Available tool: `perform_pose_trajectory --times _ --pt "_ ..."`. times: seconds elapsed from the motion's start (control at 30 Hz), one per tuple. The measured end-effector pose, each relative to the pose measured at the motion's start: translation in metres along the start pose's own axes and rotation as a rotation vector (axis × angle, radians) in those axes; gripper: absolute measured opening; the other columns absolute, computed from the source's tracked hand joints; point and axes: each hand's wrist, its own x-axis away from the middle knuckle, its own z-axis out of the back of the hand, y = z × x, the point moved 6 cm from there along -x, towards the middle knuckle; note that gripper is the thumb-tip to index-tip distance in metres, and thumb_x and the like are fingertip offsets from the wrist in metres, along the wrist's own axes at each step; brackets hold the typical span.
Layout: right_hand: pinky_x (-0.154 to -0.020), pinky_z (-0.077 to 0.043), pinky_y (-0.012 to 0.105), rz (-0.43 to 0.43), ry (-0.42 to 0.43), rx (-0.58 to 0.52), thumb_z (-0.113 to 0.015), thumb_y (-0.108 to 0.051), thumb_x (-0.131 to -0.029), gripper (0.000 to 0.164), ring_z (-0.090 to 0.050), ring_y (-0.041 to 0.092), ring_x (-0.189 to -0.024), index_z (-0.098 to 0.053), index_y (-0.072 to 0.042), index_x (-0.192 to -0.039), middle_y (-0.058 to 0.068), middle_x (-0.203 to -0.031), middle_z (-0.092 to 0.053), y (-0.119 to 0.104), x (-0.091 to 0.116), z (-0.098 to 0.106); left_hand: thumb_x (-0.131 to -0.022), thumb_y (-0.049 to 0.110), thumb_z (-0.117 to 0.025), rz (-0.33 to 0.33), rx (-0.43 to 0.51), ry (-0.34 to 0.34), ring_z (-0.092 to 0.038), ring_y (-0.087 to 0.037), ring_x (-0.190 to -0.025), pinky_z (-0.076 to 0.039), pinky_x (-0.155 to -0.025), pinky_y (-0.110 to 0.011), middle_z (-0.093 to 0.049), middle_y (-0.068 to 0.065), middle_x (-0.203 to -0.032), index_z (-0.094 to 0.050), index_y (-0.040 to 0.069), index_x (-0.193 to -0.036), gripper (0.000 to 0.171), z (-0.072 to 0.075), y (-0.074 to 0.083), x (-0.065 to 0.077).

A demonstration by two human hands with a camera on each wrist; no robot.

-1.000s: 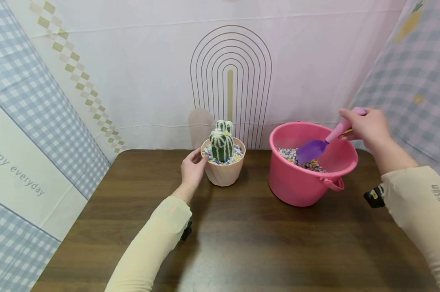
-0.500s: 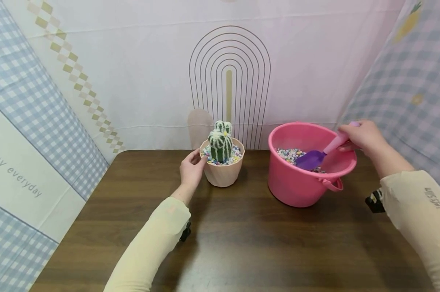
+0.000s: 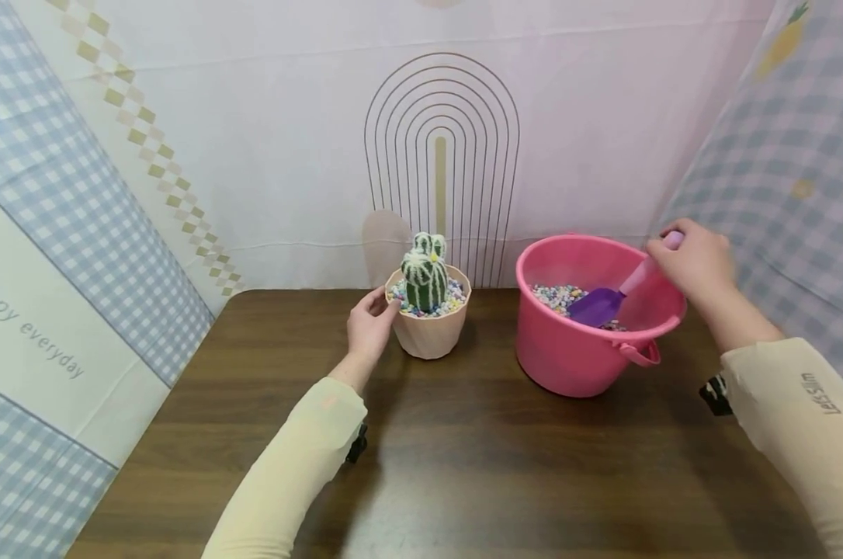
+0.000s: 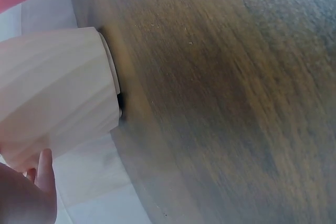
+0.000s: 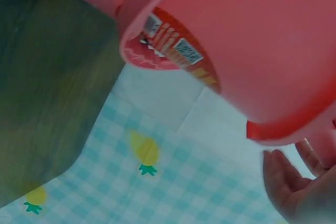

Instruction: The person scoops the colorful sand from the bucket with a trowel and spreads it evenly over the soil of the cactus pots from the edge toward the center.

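Observation:
A knitted-looking green cactus with white stripes [image 3: 424, 283] stands in a beige flowerpot [image 3: 428, 338], among small multicoloured pebbles [image 3: 455, 295]. My left hand [image 3: 370, 326] pinches the pot's left rim, the thumb at its edge; in the left wrist view that hand [image 4: 31, 195] is at the pot's side. To the right, my right hand [image 3: 697, 256] grips the pink handle of a toy shovel with a purple blade [image 3: 596, 307]. The blade lies among the pebbles [image 3: 557, 296] inside a pink bucket [image 3: 568, 361]. In the right wrist view the bucket hides the shovel's blade.
Both containers stand near the back edge of a dark wooden table [image 3: 449, 466]. A printed cloth [image 3: 289, 140] hangs close behind them, with a checked cloth [image 3: 778, 202] at the right. The bucket's handle [image 3: 641, 354] hangs at its front right.
My right hand has lowered the shovel, so its blade sits deeper and flatter in the bucket's pebbles. The left hand and the pot have kept their places.

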Motion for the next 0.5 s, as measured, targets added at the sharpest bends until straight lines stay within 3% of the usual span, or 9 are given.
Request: perform_pose_trajectory --times 0.1,0.27,0.37,0.5 --pt "-0.096 -0.040 0.070 -0.009 -0.001 0.014 -0.043 -0.035 -0.102 0.056 -0.037 0.061 -0.121 -0.049 0.011 -0.132 0.041 -0.126 -0.049 0.009 0.001 0.001 -0.099 0.011 -0.068 -0.004 0.001 0.009 -0.061 -0.037 -0.135 -0.054 -0.110 -0.047 -0.064 -0.024 -0.142 -0.061 -0.004 -0.141 0.045 0.000 0.000 -0.001" --pt "-0.098 -0.038 0.072 -0.055 -0.086 0.001 -0.041 -0.042 -0.105 0.066 -0.032 0.063 -0.123 -0.040 0.017 -0.136 0.043 -0.127 -0.044 0.026 0.002 -0.001 -0.099 0.012 -0.067 -0.004 -0.024 0.007 -0.061 -0.036 -0.135 -0.054 -0.110 -0.047 -0.064 -0.024 -0.142 -0.061 -0.003 -0.142 0.045 0.002 -0.001 -0.002" --pt "-0.104 -0.036 0.074 -0.086 -0.115 -0.010 -0.042 -0.051 -0.105 0.080 -0.027 0.065 -0.130 -0.032 0.016 -0.147 0.047 -0.138 -0.038 0.029 0.002 -0.002 -0.099 0.018 -0.066 -0.035 -0.129 -0.007 -0.059 -0.035 -0.137 -0.050 -0.114 -0.047 -0.064 -0.023 -0.143 -0.060 -0.002 -0.143 0.048 0.006 0.001 -0.003" --pt "-0.113 -0.025 0.075 -0.089 -0.071 -0.020 -0.042 -0.062 -0.103 0.098 -0.018 0.067 -0.139 -0.014 0.013 -0.159 0.050 -0.154 -0.021 0.021 0.001 0.002 -0.100 0.029 -0.065 -0.116 -0.315 -0.073 -0.046 -0.037 -0.148 -0.037 -0.124 -0.049 -0.054 -0.022 -0.155 -0.053 0.000 -0.149 0.058 0.015 0.008 -0.004"
